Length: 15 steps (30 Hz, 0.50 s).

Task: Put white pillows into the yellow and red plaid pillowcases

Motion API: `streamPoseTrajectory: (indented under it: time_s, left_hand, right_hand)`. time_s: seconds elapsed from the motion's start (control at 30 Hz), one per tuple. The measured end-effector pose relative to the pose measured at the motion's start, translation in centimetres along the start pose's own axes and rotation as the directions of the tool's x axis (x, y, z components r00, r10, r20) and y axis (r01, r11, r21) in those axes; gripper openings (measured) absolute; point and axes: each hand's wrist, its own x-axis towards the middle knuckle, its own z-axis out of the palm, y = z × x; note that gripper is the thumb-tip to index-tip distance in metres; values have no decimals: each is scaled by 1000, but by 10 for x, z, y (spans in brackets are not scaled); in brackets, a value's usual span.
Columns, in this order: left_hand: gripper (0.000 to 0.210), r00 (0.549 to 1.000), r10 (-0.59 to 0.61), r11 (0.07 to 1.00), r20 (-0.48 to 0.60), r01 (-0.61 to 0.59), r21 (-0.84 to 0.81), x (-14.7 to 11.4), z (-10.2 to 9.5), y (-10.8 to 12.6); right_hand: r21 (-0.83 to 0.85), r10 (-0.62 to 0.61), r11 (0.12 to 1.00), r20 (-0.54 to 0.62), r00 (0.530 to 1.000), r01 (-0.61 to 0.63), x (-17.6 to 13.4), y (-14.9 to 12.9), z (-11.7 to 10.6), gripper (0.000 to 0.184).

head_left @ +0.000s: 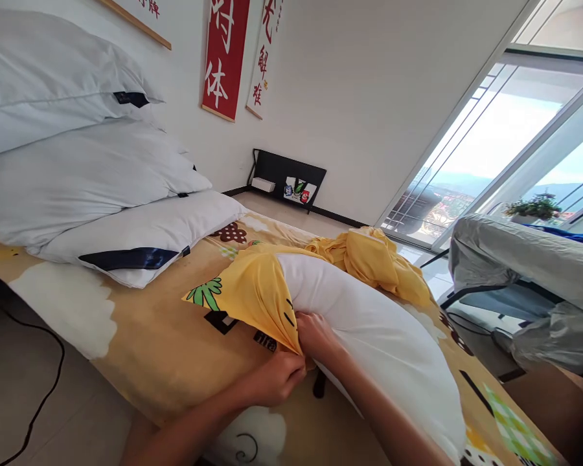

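Observation:
A white pillow lies on the bed, its far end inside a yellow pillowcase with a green leaf print. My left hand is closed on the near edge of the pillowcase opening. Right beside it, my right hand presses against the pillow at the same opening; its fingertips are partly hidden between the cloth and the pillow, so what exactly they pinch is hard to see. Most of the pillow is still bare and curves toward the right front.
Several white pillows are stacked at the left on the patterned bed sheet. Crumpled yellow fabric lies behind the pillow. A plastic-covered item stands at the right, a low black rack by the wall, and a cable on the floor.

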Motion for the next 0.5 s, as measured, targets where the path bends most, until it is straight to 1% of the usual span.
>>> streamPoseTrajectory:
  time_s: [0.03, 0.1, 0.17, 0.2, 0.23, 0.3, 0.33, 0.37, 0.4, 0.43, 0.47, 0.5]
  left_hand:
    - [24, 1000, -25, 998, -13, 25, -53, -3, -2, 0]
    - [27, 988, -122, 974, -95, 101, -202, -13, -11, 0]
    - [31, 953, -237, 936, -188, 172, -305, -26, -25, 2]
    - [32, 936, -278, 930, -216, 206, -304, -33, -34, 4]
    - [34, 927, -302, 934, -223, 240, -266, -40, -43, 6]
    - [34, 931, -324, 942, -167, 302, -146, -54, -59, 11]
    - [34, 934, -336, 940, -123, 325, -100, -60, -66, 11]
    - [34, 931, -352, 935, -94, 346, -79, -65, -72, 10]
    - [36, 921, -377, 925, -95, 369, -90, -69, -77, 7]
    - [39, 900, -413, 908, -138, 396, -134, -71, -82, 2]
    - [41, 859, -460, 884, -224, 419, -205, -72, -88, -6]
    - [44, 788, -514, 853, -338, 428, -298, -72, -95, -15]
  right_hand:
    - [9, -3, 1000, 7, 1000, 3, 0, -1, 4, 18]
    - [23, -13, 1000, 16, 1000, 12, -4, 2, 8, 16]
    - [46, -54, 997, 1, 999, 54, -17, 13, 8, 17]
    - [64, -79, 995, -25, 997, 80, -25, 19, 7, 23]
    - [85, -96, 991, -63, 993, 101, -34, 26, 5, 33]
    - [141, -92, 983, -152, 984, 114, -51, 33, 2, 49]
    - [182, -72, 978, -183, 981, 106, -57, 33, -1, 50]
    - [228, -45, 969, -201, 978, 92, -60, 30, -3, 45]
    - [270, -21, 959, -210, 977, 79, -61, 24, -6, 38]
    - [301, 3, 952, -214, 977, 63, -59, 17, -8, 33]
    - [314, 28, 949, -217, 976, 42, -54, 8, -9, 32]
    - [312, 58, 950, -224, 973, 16, -48, 0, -9, 33]
